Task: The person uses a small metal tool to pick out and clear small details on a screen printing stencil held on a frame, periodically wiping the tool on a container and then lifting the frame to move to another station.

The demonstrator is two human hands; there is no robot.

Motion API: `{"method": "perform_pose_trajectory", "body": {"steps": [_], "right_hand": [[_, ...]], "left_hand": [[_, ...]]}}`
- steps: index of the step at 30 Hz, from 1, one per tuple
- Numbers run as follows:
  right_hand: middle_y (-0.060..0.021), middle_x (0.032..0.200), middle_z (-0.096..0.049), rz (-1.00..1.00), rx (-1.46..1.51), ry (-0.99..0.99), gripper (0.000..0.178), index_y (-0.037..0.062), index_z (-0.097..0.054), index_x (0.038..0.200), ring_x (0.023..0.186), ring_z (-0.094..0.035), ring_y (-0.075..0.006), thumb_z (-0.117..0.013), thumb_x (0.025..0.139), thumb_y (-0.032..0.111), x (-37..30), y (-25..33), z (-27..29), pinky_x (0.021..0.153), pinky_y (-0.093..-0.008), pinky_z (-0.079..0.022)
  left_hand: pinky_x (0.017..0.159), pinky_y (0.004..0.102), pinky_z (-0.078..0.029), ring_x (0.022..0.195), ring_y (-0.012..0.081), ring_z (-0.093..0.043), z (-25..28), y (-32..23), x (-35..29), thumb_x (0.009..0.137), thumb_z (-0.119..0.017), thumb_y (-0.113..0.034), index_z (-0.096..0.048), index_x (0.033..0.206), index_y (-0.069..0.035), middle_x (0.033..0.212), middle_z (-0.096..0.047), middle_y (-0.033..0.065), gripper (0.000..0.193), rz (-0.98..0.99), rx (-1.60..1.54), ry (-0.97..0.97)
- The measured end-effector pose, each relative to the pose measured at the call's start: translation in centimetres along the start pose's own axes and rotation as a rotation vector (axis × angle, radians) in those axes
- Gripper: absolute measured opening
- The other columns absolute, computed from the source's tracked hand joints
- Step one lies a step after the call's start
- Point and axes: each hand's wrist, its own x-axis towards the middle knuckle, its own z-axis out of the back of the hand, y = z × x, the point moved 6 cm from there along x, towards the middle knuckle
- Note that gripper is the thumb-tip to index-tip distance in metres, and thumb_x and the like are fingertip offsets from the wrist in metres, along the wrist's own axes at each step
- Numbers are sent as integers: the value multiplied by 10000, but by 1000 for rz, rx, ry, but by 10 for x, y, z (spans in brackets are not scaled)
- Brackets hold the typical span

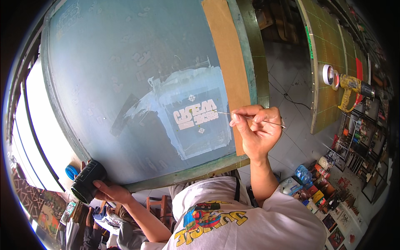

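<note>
A large screen-printing frame (200,170) with blue-grey mesh (125,62) stands tilted in front of me. A pale patch on the mesh carries a small stencil design (195,115). My right hand (257,129) pinches a thin brush (250,117) whose tip touches the mesh at the right side of the design. My left hand (109,191) grips a black round container (87,181) at the frame's lower left corner, its open mouth facing down-left.
A brown tape strip (228,62) runs down the screen's right side. On a green table (329,50) at the right lie a tape roll (329,75) and a yellow heat gun (354,88). Bottles and clutter (316,183) sit on the tiled floor.
</note>
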Motion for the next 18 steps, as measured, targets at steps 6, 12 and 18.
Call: {"method": "perform_pose_trajectory", "body": {"steps": [6,12,18], "right_hand": [[-220,907,-664,14,18,-43,363,63,-391,933,725,-674,-190,-649,818,-165,-1,-1,5,686,-303,-576],[-219,908,-663,14,36,-59,362,64,-391,937,730,-674,-189,-643,821,-169,-1,0,5,690,-299,-576],[-219,925,-663,17,40,-61,359,63,-397,943,731,-671,-184,-637,822,-175,-1,-1,6,694,-295,-578]], "left_hand": [[1010,462,-461,1203,346,-527,7,6,0,961,-536,-325,-358,1365,57,1362,-490,232,583,14,-9,-6],[954,442,-507,1160,315,-562,9,8,2,972,-537,-305,-387,1379,20,1308,-518,210,542,-8,-8,11],[1008,463,-460,1192,344,-533,6,5,0,961,-536,-323,-360,1367,59,1358,-491,230,585,18,-7,9]]}}
